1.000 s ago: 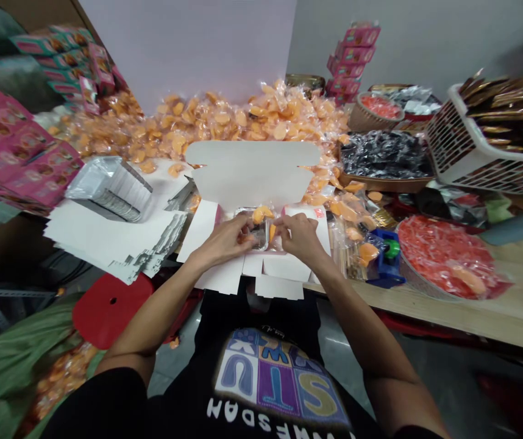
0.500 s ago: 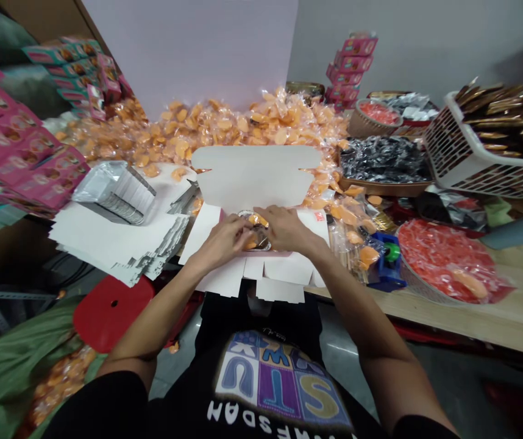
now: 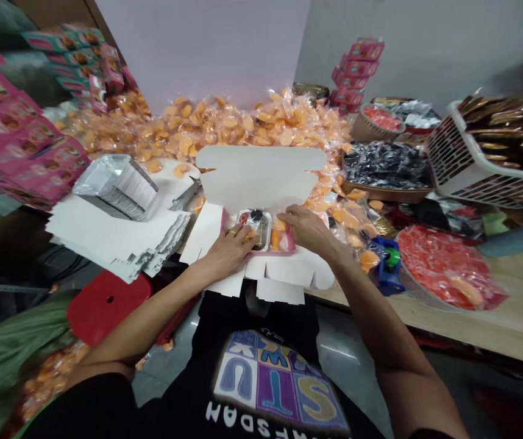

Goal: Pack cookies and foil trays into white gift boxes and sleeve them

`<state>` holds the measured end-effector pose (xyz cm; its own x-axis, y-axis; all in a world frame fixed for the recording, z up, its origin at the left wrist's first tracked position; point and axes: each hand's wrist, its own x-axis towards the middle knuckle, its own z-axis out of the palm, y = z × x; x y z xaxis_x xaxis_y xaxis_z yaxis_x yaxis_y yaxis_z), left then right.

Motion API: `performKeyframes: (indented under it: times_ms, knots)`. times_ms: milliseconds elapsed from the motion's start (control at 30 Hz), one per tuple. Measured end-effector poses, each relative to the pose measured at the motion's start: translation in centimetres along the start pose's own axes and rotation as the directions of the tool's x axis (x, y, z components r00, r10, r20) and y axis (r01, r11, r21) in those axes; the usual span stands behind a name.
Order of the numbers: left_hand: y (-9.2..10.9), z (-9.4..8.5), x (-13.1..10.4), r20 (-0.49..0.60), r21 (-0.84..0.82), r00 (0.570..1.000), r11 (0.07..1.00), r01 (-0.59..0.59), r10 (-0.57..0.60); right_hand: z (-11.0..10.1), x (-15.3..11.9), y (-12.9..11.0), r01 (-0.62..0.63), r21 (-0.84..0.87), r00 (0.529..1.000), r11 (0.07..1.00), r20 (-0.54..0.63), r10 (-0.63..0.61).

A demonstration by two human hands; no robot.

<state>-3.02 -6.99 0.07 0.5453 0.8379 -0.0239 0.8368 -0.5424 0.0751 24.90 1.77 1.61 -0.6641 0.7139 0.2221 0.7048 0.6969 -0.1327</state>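
Hidden: I see the pink tray only partly, both hands cover its ends; box floor under it is not visible.
Hard to see: dark item in the clear packet is too small, I cannot name it.
Left hand: lies on the left side of the tray, fingers bent, tips touching the clear packet; real grip or only pressing, I cannot tell.
Right hand: fingers curled over the right end of the tray, touching orange snacks inside; grip is unclear too.
Tray position: inside the open white box, lid standing up behind, front flaps hanging twd my chest.
Left side: stack of flat white cartons, silver pack on top, pink boxes behind.
Behind box: big heap of orange packets, close to the lid.
Right side: blue tape dispenser near my right wrist, basket w/ red sweets, black packets, white crate cut off by the frame edge.
Below: red stool, partly under the left arm.
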Motion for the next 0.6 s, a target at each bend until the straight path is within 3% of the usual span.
performKeyframes:
  times_ms: [133, 233, 367, 467, 600]
  knots:
    - [1.2, -0.7, 0.1, 0.032, 0.027, 0.998, 0.998, 0.056, -0.057, -0.1, -1.1, -0.8, 0.118, -0.121, 0.992, 0.986, -0.039, -0.123]
    - [1.7, -0.7, 0.1, 0.004, 0.042, 0.996, 0.995, 0.089, -0.089, -0.7, -1.5, -3.1, 0.025, -0.164, 0.999, 0.986, -0.020, -0.029]
    - [1.7, -0.5, -0.1, -0.018, 0.020, 0.996, 0.996, 0.090, -0.089, -1.0, -2.1, -5.8, -0.059, -0.206, 0.989, 0.977, 0.120, 0.085]
    - [1.1, -0.8, -0.3, 0.011, -0.062, 0.997, 0.995, 0.074, -0.074, -1.0, -2.7, -6.1, -0.034, -0.159, 0.979, 0.987, 0.193, 0.065]
    - [-0.4, -1.1, 0.6, -0.081, -0.240, 0.993, 0.969, 0.063, -0.085, -1.0, -3.3, -5.9, -0.099, -0.129, 0.986, 0.987, 0.122, 0.115]
